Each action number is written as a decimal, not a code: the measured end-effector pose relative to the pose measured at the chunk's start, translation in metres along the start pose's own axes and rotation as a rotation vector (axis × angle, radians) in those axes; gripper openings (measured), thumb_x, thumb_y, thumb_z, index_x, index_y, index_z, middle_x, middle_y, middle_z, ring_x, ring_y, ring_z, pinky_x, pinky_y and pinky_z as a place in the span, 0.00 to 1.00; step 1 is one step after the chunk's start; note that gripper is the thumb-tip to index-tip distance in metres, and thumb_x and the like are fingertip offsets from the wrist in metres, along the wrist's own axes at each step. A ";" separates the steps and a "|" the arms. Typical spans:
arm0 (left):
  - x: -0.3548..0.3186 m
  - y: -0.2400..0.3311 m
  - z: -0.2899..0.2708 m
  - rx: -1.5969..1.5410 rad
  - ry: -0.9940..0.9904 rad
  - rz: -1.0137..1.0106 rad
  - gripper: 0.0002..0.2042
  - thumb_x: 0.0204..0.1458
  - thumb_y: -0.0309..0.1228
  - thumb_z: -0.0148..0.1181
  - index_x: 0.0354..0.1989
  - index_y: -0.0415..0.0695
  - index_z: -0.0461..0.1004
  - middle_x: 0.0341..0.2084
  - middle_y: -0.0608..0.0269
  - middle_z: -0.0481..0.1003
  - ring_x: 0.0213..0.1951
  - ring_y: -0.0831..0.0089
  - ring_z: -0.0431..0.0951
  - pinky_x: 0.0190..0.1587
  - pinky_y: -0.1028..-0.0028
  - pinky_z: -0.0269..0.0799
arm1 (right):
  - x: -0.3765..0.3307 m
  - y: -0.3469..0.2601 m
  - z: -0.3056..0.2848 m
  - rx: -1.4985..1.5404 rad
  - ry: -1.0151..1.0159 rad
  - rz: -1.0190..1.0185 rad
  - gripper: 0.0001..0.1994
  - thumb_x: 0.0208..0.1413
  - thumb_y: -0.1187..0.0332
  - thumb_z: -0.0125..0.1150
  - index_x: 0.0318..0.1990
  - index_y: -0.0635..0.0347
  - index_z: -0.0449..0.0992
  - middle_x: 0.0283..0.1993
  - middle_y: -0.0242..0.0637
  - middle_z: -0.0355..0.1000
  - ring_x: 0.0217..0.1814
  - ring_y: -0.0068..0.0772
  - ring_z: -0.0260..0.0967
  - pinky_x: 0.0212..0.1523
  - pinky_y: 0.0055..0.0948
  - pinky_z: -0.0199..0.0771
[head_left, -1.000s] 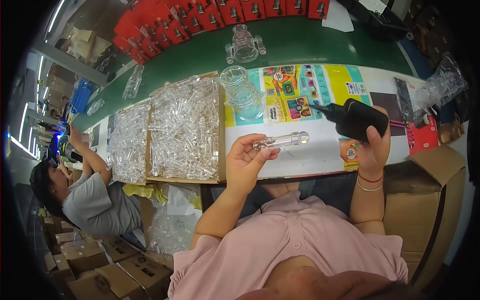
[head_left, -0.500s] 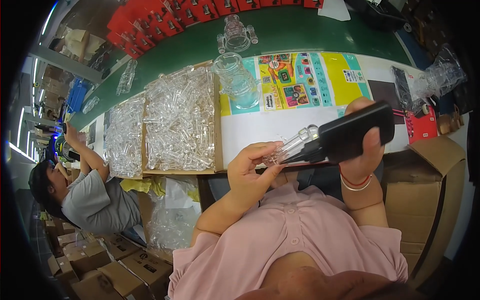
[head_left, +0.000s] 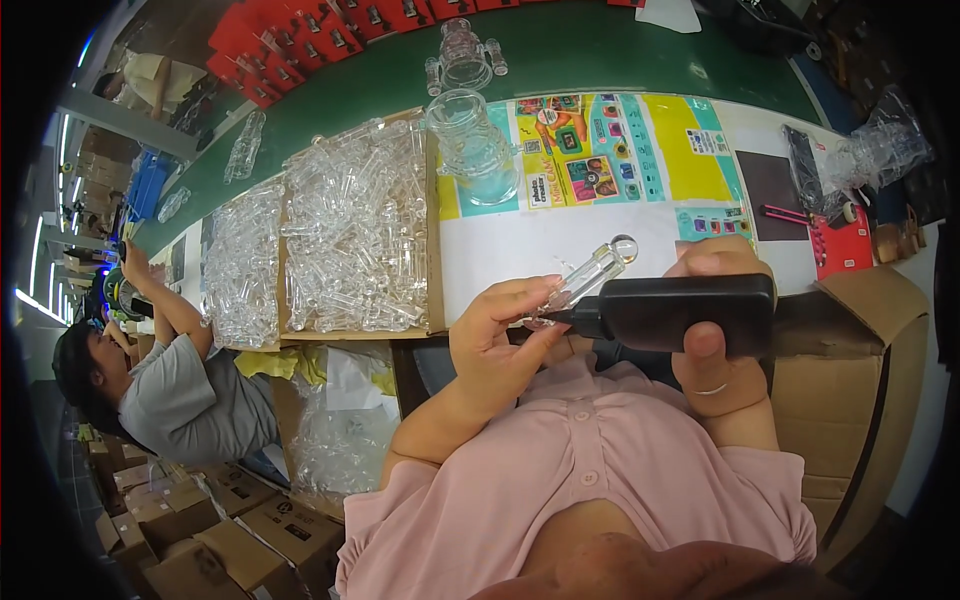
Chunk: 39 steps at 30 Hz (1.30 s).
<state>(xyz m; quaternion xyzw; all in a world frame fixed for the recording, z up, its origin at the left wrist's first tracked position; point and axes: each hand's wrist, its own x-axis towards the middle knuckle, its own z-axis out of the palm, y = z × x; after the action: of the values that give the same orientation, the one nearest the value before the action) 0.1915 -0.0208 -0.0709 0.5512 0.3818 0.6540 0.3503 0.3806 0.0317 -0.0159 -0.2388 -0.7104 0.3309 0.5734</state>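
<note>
Pinched in the fingers of my left hand [head_left: 503, 335] is a small clear plastic tube [head_left: 592, 277] with a round ball at its far end, tilted up to the right. My right hand [head_left: 722, 345] grips a black squeeze bottle [head_left: 690, 312], held sideways. Its narrow nozzle points left and meets the near end of the tube at my left fingertips; whether it touches there is hidden by the fingers. Beyond my hands, a large clear cup-shaped piece [head_left: 474, 150] stands on the printed sheet [head_left: 590, 170].
At left, a shallow cardboard tray [head_left: 434, 230] holds many clear tubes, beside another heap [head_left: 243, 265]. A clear assembly [head_left: 464, 55] stands farther back near red cards [head_left: 290, 45]. A carton [head_left: 830, 400] is at right. A co-worker [head_left: 190, 395] sits at left.
The black bottle has swung from a slant to nearly level, its rear end lower. The ball-ended tube has tilted up a little and shows more clearly.
</note>
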 end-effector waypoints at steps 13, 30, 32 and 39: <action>-0.002 -0.003 -0.008 0.270 -0.010 0.280 0.21 0.32 0.12 0.60 0.40 0.37 0.69 0.38 0.45 0.72 0.39 0.61 0.75 0.41 0.73 0.71 | -0.002 0.003 0.003 0.088 0.011 0.026 0.19 0.47 0.62 0.58 0.42 0.66 0.65 0.31 0.41 0.68 0.32 0.32 0.66 0.34 0.27 0.66; 0.007 0.013 -0.007 0.557 -0.052 0.348 0.19 0.29 0.13 0.63 0.35 0.36 0.72 0.36 0.49 0.72 0.36 0.62 0.76 0.37 0.75 0.73 | 0.016 -0.018 -0.013 -0.119 -0.209 -0.095 0.19 0.38 0.70 0.66 0.40 0.65 0.68 0.35 0.38 0.69 0.33 0.35 0.69 0.33 0.28 0.67; 0.005 0.012 -0.010 0.602 -0.027 0.365 0.19 0.28 0.13 0.63 0.35 0.36 0.72 0.35 0.51 0.73 0.33 0.63 0.75 0.34 0.76 0.73 | 0.013 -0.017 -0.007 -0.118 -0.229 -0.147 0.21 0.40 0.63 0.65 0.40 0.63 0.67 0.33 0.38 0.68 0.32 0.33 0.68 0.32 0.27 0.68; 0.009 0.010 -0.014 0.708 -0.053 0.432 0.19 0.28 0.12 0.62 0.35 0.37 0.73 0.34 0.53 0.72 0.31 0.66 0.74 0.31 0.77 0.71 | 0.008 -0.017 0.000 -0.084 -0.235 -0.441 0.22 0.40 0.62 0.68 0.39 0.63 0.66 0.33 0.43 0.66 0.27 0.33 0.68 0.24 0.26 0.71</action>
<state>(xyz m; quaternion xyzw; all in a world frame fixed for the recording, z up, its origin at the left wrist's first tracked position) 0.1762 -0.0193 -0.0595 0.7216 0.4496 0.5264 0.0037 0.3800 0.0260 0.0017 -0.0616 -0.8203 0.1933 0.5348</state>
